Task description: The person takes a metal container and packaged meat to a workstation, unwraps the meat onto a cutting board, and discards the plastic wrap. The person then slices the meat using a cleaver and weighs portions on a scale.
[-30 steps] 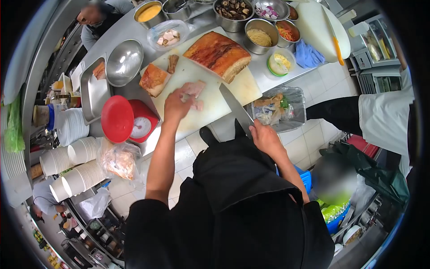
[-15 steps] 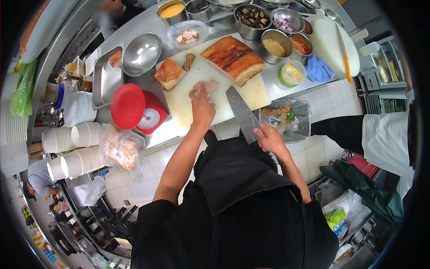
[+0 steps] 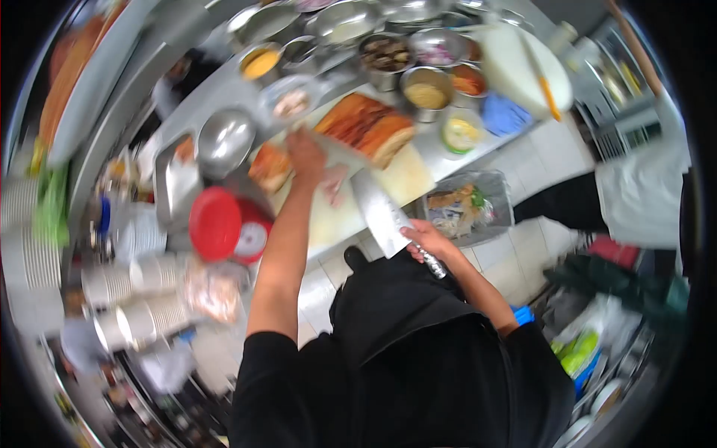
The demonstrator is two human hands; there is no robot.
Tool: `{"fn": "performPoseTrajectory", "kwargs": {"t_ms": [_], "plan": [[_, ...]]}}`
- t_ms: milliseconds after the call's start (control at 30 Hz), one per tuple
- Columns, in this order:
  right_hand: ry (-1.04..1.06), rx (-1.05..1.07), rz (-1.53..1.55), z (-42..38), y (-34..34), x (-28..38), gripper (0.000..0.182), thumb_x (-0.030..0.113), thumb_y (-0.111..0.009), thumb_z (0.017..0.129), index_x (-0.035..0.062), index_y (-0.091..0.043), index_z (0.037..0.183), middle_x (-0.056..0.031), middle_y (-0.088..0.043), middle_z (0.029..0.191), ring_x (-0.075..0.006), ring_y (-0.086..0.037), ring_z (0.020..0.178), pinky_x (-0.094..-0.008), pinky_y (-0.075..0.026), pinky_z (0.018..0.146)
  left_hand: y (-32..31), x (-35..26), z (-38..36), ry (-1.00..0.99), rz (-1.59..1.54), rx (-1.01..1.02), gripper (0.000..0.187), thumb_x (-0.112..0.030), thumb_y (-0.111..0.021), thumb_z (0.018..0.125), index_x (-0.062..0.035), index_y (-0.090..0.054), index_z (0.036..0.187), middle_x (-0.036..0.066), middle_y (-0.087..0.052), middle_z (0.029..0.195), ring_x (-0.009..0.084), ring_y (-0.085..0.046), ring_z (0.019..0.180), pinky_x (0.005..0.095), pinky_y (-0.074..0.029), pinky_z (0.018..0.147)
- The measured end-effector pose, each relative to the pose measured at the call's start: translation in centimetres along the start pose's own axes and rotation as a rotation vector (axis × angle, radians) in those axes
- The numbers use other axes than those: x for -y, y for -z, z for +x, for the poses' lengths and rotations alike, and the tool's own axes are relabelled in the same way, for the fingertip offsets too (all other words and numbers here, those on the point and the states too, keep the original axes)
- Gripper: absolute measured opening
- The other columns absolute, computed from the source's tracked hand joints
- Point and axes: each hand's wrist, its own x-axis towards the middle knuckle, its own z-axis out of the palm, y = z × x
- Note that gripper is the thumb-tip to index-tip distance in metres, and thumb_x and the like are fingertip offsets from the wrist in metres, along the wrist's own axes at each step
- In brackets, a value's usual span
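My right hand point(image 3: 427, 240) is closed around the handle of a cleaver point(image 3: 379, 213), its broad blade over the near edge of the cutting board point(image 3: 328, 224). My left hand point(image 3: 305, 153) reaches across the board between a big slab of roasted, brown-skinned meat point(image 3: 364, 127) and a smaller chunk of the same meat point(image 3: 270, 166). Motion smears its fingers, and I cannot tell whether they hold anything. Pale slices of meat point(image 3: 333, 185) lie on the board between that hand and the blade.
Around the board stand a red scale point(image 3: 258, 228), a steel bowl point(image 3: 226, 142), a metal tray point(image 3: 166, 198) and several pots of ingredients, including noodles point(image 3: 427, 95). A lined waste bin point(image 3: 485, 231) is below the counter's edge. A person in a white apron point(image 3: 642, 198) stands at right.
My left hand has left the pale slices and moved farther up the board, toward the spot between the two roasted pieces. My right hand still holds the cleaver. The whole view has shifted.
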Motion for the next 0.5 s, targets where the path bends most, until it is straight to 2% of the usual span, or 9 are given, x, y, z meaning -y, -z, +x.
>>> {"fn": "performPoseTrajectory", "kwargs": {"t_ms": [67,100,133,167,233,267,333,433,500], "plan": [[0.035,-0.022,-0.133,1.3,1.3,-2.6,0.019,0.023,-0.054,0.096,0.0048,-0.053,0.097,-0.0065,-0.050,0.054,-0.0155,-0.050,0.039,-0.0291,-0.039,0.033,-4.8,3.7,2.2,0.090,0.229,0.629,0.053,-0.038,-0.059,0.086,0.0023,-0.056,0.121,0.027,-0.053,0.124,0.0387,-0.047,0.121,0.0465,-0.037,0.102],[0.044,-0.082,-0.128,1.2,1.2,-2.4,0.021,0.023,-0.057,0.095,0.0025,-0.054,0.100,-0.0083,-0.051,0.053,-0.0175,-0.052,0.039,-0.0308,-0.040,0.034,-6.0,3.4,2.7,-0.011,0.337,0.531,0.065,-0.057,-0.053,0.086,-0.0019,-0.057,0.121,0.023,-0.054,0.124,0.0368,-0.051,0.117,0.0446,-0.037,0.101],[0.054,-0.109,-0.137,0.1,0.5,-0.8,0.023,0.022,-0.059,0.094,0.0011,-0.055,0.103,-0.0070,-0.050,0.052,-0.0162,-0.051,0.039,-0.0311,-0.039,0.034,-4.6,1.6,2.9,0.129,0.363,0.401,0.075,-0.068,-0.046,0.084,-0.0041,-0.058,0.121,0.021,-0.054,0.126,0.0380,-0.055,0.112,0.0474,-0.041,0.098],[0.072,-0.144,-0.226,-1.1,-0.2,0.2,0.023,0.022,-0.057,0.094,0.0017,-0.056,0.104,-0.0061,-0.049,0.052,-0.0146,-0.049,0.038,-0.0311,-0.036,0.033,-9.2,5.1,3.8,-0.060,0.492,0.334,0.077,-0.070,-0.048,0.082,-0.0026,-0.059,0.119,0.019,-0.055,0.124,0.0386,-0.057,0.107,0.0498,-0.046,0.092],[0.192,-0.084,-0.202,-0.4,0.4,-1.3,0.021,0.026,-0.054,0.094,0.0063,-0.053,0.087,-0.0040,-0.049,0.055,-0.0132,-0.048,0.042,-0.0296,-0.037,0.035,-5.6,3.0,3.2,0.058,0.263,0.270,0.053,-0.047,-0.055,0.087,0.0002,-0.061,0.109,0.021,-0.056,0.117,0.0375,-0.059,0.103,0.0481,-0.053,0.081],[0.213,-0.107,-0.217,-0.5,0.6,-1.7,0.020,0.026,-0.052,0.095,0.0076,-0.052,0.087,-0.0036,-0.048,0.055,-0.0120,-0.048,0.041,-0.0294,-0.037,0.035,-2.7,0.8,3.7,0.049,0.289,0.563,0.038,-0.031,-0.054,0.087,0.0019,-0.060,0.106,0.023,-0.058,0.109,0.0381,-0.058,0.102,0.0476,-0.053,0.077],[0.162,-0.136,-0.212,-1.1,0.2,-1.6,0.015,0.026,-0.050,0.095,0.0119,-0.051,0.093,-0.0024,-0.047,0.054,-0.0103,-0.045,0.040,-0.0284,-0.036,0.034,1.5,-0.8,-0.8,-0.091,-0.108,0.376,0.023,-0.013,-0.053,0.086,0.0061,-0.060,0.097,0.027,-0.059,0.098,0.0397,-0.053,0.104,0.0459,-0.043,0.089],[0.147,-0.107,-0.155,-1.4,0.2,-1.8,0.014,0.027,-0.050,0.095,0.0128,-0.050,0.094,-0.0013,-0.045,0.053,-0.0106,-0.044,0.039,-0.0287,-0.036,0.034,2.6,-1.0,-6.3,-0.279,-0.336,0.381,0.026,-0.015,-0.053,0.087,0.0057,-0.060,0.100,0.026,-0.057,0.105,0.0413,-0.052,0.104,0.0478,-0.039,0.093],[0.174,-0.074,-0.132,-1.1,0.2,-2.1,0.016,0.028,-0.050,0.095,0.0120,-0.050,0.093,-0.0010,-0.045,0.054,-0.0115,-0.044,0.039,-0.0292,-0.037,0.034,2.6,-2.6,-9.8,-0.305,-0.296,-0.013,0.033,-0.022,-0.052,0.089,0.0040,-0.059,0.108,0.023,-0.056,0.112,0.0427,-0.049,0.107,0.0541,-0.037,0.093]]}}
